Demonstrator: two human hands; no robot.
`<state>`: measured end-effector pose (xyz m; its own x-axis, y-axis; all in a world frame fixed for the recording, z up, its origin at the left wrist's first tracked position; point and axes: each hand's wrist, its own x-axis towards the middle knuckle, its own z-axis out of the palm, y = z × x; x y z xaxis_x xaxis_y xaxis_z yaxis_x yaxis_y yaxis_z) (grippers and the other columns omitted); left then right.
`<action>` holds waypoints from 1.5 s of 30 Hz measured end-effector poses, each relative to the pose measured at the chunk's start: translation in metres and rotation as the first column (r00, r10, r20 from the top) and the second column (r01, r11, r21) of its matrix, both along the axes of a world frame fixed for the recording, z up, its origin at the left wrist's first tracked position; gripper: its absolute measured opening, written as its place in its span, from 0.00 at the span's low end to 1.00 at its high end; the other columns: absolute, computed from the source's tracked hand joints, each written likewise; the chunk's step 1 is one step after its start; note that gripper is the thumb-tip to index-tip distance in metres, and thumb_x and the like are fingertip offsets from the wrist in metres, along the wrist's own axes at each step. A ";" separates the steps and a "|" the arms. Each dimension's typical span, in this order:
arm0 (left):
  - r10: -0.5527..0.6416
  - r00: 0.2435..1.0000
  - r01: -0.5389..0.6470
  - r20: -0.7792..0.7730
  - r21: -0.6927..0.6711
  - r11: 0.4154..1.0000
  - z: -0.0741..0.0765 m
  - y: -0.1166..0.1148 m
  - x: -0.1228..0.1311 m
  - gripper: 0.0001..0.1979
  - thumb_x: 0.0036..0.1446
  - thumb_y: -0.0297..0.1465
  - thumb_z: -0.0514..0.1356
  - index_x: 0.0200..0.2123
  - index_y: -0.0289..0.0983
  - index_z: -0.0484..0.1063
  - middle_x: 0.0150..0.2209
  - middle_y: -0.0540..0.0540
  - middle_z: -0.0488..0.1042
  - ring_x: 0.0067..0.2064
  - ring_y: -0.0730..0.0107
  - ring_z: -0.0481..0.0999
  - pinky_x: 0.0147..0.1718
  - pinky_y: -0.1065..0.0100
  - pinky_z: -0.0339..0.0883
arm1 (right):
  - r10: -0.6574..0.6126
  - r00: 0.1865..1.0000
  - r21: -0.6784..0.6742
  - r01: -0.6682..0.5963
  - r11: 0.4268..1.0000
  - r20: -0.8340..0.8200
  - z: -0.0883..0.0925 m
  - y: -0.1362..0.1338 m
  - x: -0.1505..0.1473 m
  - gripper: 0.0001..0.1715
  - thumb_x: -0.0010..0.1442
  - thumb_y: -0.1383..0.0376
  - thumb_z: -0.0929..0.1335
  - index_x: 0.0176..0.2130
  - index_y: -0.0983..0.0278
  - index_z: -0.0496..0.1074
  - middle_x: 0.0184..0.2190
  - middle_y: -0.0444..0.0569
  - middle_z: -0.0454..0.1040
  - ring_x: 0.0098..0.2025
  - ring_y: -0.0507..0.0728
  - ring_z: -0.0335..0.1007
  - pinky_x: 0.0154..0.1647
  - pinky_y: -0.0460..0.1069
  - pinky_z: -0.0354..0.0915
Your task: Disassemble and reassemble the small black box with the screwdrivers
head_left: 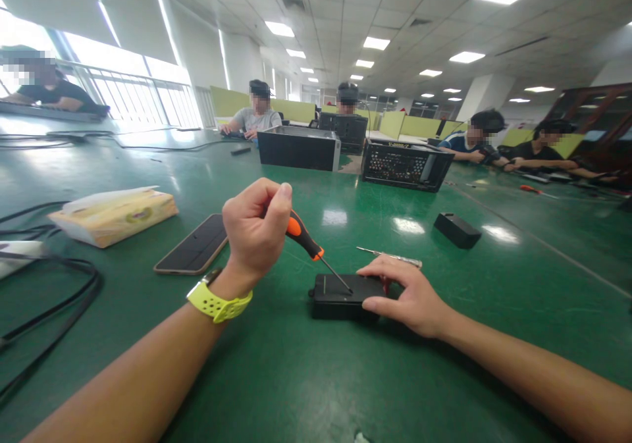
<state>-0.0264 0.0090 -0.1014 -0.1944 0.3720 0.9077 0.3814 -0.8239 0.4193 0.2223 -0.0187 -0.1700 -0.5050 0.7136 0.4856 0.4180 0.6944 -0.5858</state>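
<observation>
The screwdriver (pixel 305 237) sits just left of the frame's centre. It has a black handle with orange bands and a thin bare metal shaft. It slants down to the right, with the handle closed inside the left hand (pixel 254 232) and the tip touching the top of the box (pixel 338 296). The box is small, flat, black and rectangular. It lies flat on the green table (pixel 296 377) just below centre, with its long side running across the frame. The right hand (pixel 409 295) lies over its right end, fingers on top and thumb against the near edge.
</observation>
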 end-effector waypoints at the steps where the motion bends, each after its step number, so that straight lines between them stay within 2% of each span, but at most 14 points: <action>1: -0.006 1.000 0.006 0.002 -0.002 1.000 0.000 0.000 0.000 0.16 0.58 0.28 0.57 0.18 0.38 0.64 0.16 0.54 0.62 0.19 0.78 0.59 0.19 0.71 0.53 | 0.002 1.000 -0.010 -0.002 1.000 -0.003 0.000 0.000 0.000 0.20 0.54 0.57 0.73 0.45 0.64 0.76 0.36 0.49 0.74 0.34 0.54 0.67 0.35 0.50 0.64; 8: 0.004 1.000 -0.003 -0.008 0.077 0.997 -0.001 0.006 -0.002 0.16 0.57 0.28 0.58 0.17 0.37 0.64 0.14 0.54 0.62 0.17 0.79 0.58 0.16 0.71 0.52 | 0.007 0.999 0.104 -0.003 0.995 -0.034 -0.007 0.002 0.000 0.19 0.57 0.58 0.71 0.47 0.64 0.76 0.34 0.49 0.71 0.35 0.55 0.67 0.36 0.51 0.64; 15: -0.012 1.000 0.011 0.020 0.073 0.997 -0.002 0.007 -0.003 0.15 0.58 0.28 0.57 0.18 0.37 0.65 0.15 0.53 0.61 0.17 0.78 0.57 0.16 0.71 0.52 | 0.024 0.999 0.190 -0.016 0.982 -0.038 -0.009 0.000 0.001 0.21 0.55 0.59 0.73 0.47 0.66 0.75 0.32 0.49 0.71 0.32 0.54 0.66 0.33 0.50 0.65; 22: -0.030 0.999 0.028 0.027 0.048 0.998 -0.003 0.006 -0.002 0.15 0.58 0.28 0.57 0.18 0.36 0.65 0.16 0.53 0.61 0.18 0.79 0.58 0.17 0.71 0.52 | 0.027 0.999 0.350 -0.013 0.937 -0.037 -0.005 -0.002 0.000 0.21 0.53 0.62 0.74 0.46 0.66 0.75 0.38 0.53 0.75 0.40 0.58 0.70 0.42 0.54 0.66; 29: -0.023 0.999 0.021 0.035 0.064 0.998 -0.004 0.009 -0.003 0.15 0.57 0.27 0.57 0.18 0.37 0.65 0.15 0.53 0.61 0.18 0.78 0.58 0.17 0.71 0.52 | 0.033 0.999 0.226 -0.026 0.974 -0.027 -0.006 -0.001 -0.001 0.22 0.54 0.61 0.74 0.49 0.65 0.74 0.42 0.53 0.75 0.43 0.58 0.70 0.46 0.54 0.66; 32: -0.014 1.000 0.012 0.026 0.059 0.998 -0.003 0.008 -0.003 0.15 0.57 0.27 0.57 0.18 0.37 0.65 0.15 0.53 0.61 0.18 0.79 0.58 0.16 0.71 0.52 | 0.026 0.999 0.145 -0.031 0.989 0.037 -0.002 0.000 -0.001 0.25 0.55 0.60 0.73 0.51 0.66 0.73 0.43 0.54 0.73 0.45 0.59 0.69 0.47 0.55 0.65; 35: 0.002 1.000 -0.002 0.005 0.065 0.998 -0.002 0.007 -0.003 0.15 0.56 0.26 0.57 0.17 0.37 0.64 0.15 0.54 0.60 0.18 0.79 0.57 0.16 0.72 0.51 | 0.030 0.991 0.083 -0.041 0.996 0.131 0.006 0.003 0.000 0.24 0.55 0.57 0.73 0.49 0.65 0.74 0.40 0.53 0.72 0.42 0.58 0.68 0.44 0.55 0.65; 39: 0.009 1.000 -0.009 -0.002 0.066 0.998 -0.002 0.007 -0.004 0.15 0.56 0.26 0.57 0.17 0.37 0.64 0.14 0.54 0.60 0.17 0.80 0.57 0.16 0.72 0.51 | 0.037 0.971 0.121 -0.067 0.990 0.235 0.013 0.005 0.000 0.23 0.57 0.56 0.71 0.48 0.65 0.74 0.37 0.52 0.69 0.40 0.58 0.65 0.41 0.54 0.64; 45: 0.011 1.000 -0.012 0.013 0.038 0.999 -0.004 0.006 -0.004 0.15 0.56 0.26 0.57 0.17 0.37 0.64 0.15 0.54 0.60 0.17 0.79 0.57 0.16 0.72 0.52 | 0.015 0.952 0.199 -0.079 0.977 0.306 0.008 0.003 -0.005 0.21 0.62 0.56 0.64 0.46 0.71 0.71 0.40 0.56 0.69 0.41 0.60 0.63 0.42 0.56 0.63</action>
<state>-0.0301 0.0148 -0.1052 -0.2101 0.3349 0.9185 0.3859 -0.8348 0.3927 0.2172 -0.0161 -0.1621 -0.6810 0.5861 0.4391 0.5166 0.8094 -0.2792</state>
